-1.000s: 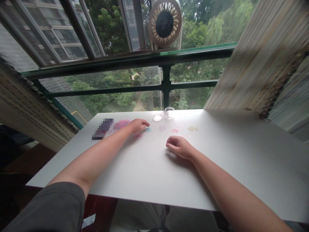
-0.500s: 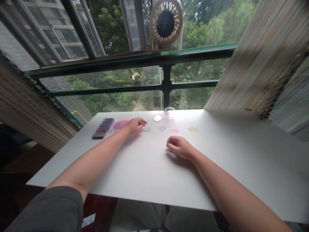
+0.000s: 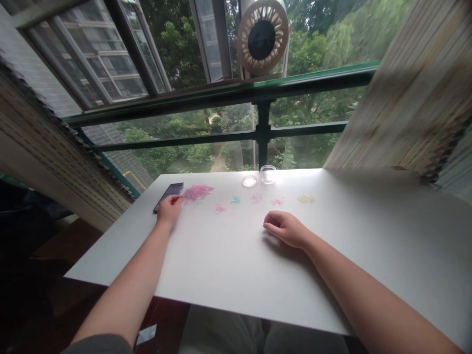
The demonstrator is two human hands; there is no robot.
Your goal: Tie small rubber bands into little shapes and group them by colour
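My left hand (image 3: 170, 209) is at the left edge of a mixed heap of small pink, purple and blue rubber bands (image 3: 199, 193). Its thumb and fingertips are pinched together; anything between them is too small to make out. Under and beyond this hand lies a phone (image 3: 170, 192). Loosely curled, my right hand (image 3: 285, 228) rests on the white table (image 3: 228, 265) with nothing visible in it. Beyond it are small separate groups of bands: pink (image 3: 220, 209), blue (image 3: 235, 199), purple (image 3: 255, 198), red-pink (image 3: 277, 201) and pale yellow (image 3: 306, 198).
A clear round tub (image 3: 268, 175) and its clear lid (image 3: 250, 182) stand at the table's back edge by the window. Above the green railing (image 3: 221, 101) is a round fan (image 3: 262, 39). Curtains (image 3: 372, 93) hang at both sides.
My left hand has moved left from beside the blue group to the mixed heap's left edge, uncovering the heap and the pink group. My right hand stays put. The view has shifted slightly.
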